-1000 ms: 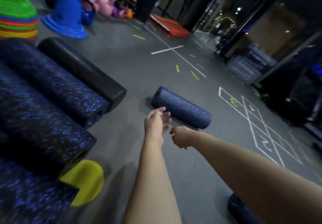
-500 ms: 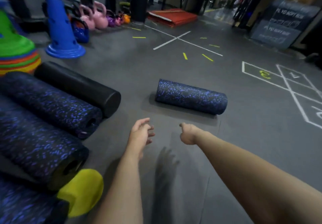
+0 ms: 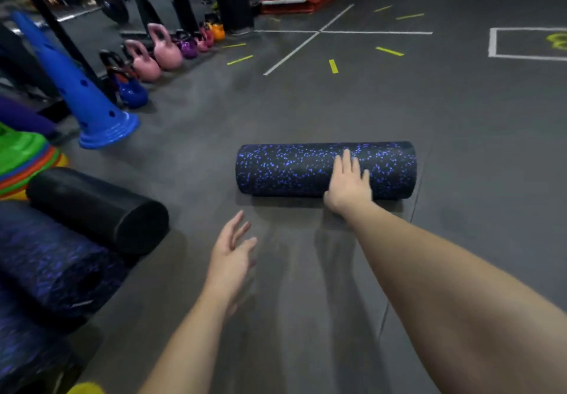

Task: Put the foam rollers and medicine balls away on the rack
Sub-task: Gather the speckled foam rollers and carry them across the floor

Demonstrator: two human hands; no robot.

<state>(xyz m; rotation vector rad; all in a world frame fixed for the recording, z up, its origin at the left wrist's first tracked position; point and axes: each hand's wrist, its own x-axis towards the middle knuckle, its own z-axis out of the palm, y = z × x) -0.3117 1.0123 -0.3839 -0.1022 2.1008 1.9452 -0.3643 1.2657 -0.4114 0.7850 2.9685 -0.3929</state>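
At the left edge of the frame you have a black roller [image 3: 92, 206] lying against the speckled rollers [image 3: 52, 265], with a cone [image 3: 82, 87] and kettlebells [image 3: 165, 50] in the upper left. Your left hand [image 3: 230, 255], in the lower middle, hangs over the floor [image 3: 460, 117] with fingers spread and holds nothing. In the middle the roller [image 3: 285, 169] lies on the floor. Your right hand [image 3: 349, 188] rests on its right part, fingers straight and flat.

Right hand [image 3: 348, 185] now flat on speckled roller [image 3: 291, 168].
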